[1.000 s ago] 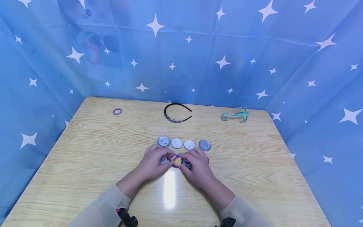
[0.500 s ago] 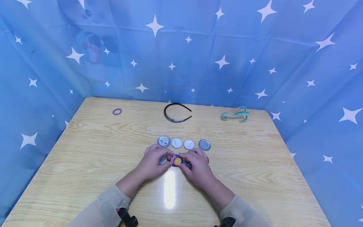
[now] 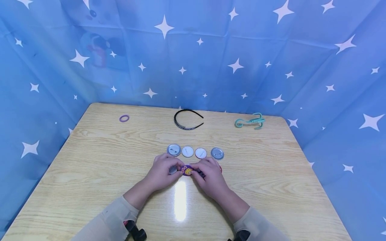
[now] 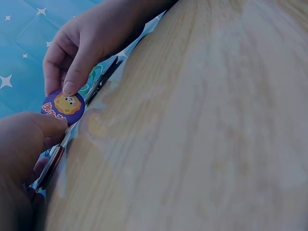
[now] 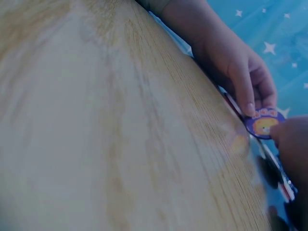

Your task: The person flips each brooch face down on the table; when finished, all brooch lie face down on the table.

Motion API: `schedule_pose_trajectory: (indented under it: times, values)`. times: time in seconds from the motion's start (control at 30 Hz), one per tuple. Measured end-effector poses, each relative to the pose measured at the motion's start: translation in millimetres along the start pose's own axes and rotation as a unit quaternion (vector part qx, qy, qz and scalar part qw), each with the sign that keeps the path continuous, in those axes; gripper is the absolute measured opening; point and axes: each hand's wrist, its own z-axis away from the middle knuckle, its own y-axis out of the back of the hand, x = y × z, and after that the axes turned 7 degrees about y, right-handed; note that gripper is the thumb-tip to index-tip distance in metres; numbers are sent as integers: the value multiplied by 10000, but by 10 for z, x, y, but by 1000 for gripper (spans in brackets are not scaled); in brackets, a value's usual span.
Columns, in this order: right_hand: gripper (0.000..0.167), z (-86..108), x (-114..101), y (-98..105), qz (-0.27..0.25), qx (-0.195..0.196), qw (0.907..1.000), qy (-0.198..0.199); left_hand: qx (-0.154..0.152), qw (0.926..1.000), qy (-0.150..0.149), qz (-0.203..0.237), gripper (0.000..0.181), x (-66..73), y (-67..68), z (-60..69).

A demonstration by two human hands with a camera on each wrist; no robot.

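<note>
Both hands meet over the middle of the table around a round purple button badge (image 3: 187,170) with a yellow cartoon figure. The left hand (image 3: 164,170) pinches its left edge between thumb and fingers. On the opposite edge the right hand (image 3: 210,175) pinches it too. In the left wrist view the badge (image 4: 64,107) is tilted, its picture side showing; the right wrist view shows the same badge (image 5: 264,123) between the thumbs. Other badges lie partly hidden under the hands, among them a silver one (image 3: 173,169) by the left fingers and a red-edged one at the right.
Behind the hands a row of badges lies pin side up, with a silver badge (image 3: 174,150) at its left and another silver badge (image 3: 217,153) at its right. Farther back are a purple ring (image 3: 124,118), a black headband (image 3: 178,124) and turquoise scissors-like object (image 3: 250,121).
The purple badge has tipped slightly, so its face looks flatter from the head view. Both hands keep their grip and have barely shifted.
</note>
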Motion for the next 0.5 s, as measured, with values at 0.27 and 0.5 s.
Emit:
schedule_pose_trajectory:
  times: [0.27,0.5]
  values:
    - [20,-12,-21,12,-78,-48,9999,-52,35,10000,-77,40,19,-1,-3,2]
    - [18,-7,-15,12,-95,-104,9999,-76,61,9999,-116,53,17,6,2,4]
